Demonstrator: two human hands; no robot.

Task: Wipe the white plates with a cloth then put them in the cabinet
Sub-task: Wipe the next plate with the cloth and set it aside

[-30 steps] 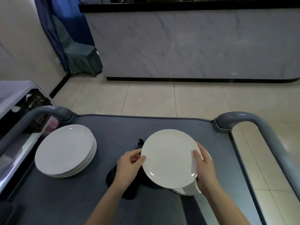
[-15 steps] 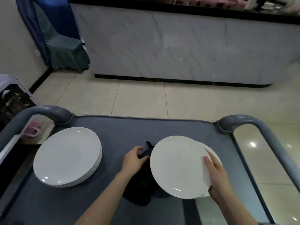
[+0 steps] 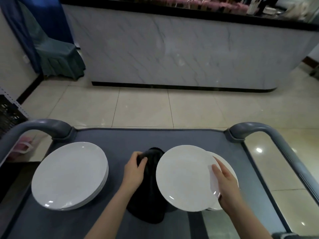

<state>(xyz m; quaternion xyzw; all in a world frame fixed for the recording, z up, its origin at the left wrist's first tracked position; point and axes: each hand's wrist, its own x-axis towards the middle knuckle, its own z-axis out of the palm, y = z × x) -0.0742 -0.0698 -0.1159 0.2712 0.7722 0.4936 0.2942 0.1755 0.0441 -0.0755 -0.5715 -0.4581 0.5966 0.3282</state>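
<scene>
On a grey cart (image 3: 172, 137), a stack of white plates (image 3: 69, 176) sat at the left. Just right of it, the left hand (image 3: 134, 168) gripped a bunched black cloth (image 3: 148, 195) lying on the cart. Further right, the right hand (image 3: 226, 181) held the top plate (image 3: 184, 176) by its rim, fingers laid over its face, above a second plate (image 3: 227, 166). No cabinet was in view. Wiping well would likely mean steadying the rim, then sweeping the cloth across the whole face, edge included.

Glossy smooth white plates (image 3: 186, 178), matt black cloth (image 3: 151, 195), matt grey cart top (image 3: 134, 140), shiny floor tiles (image 3: 141, 107).
</scene>
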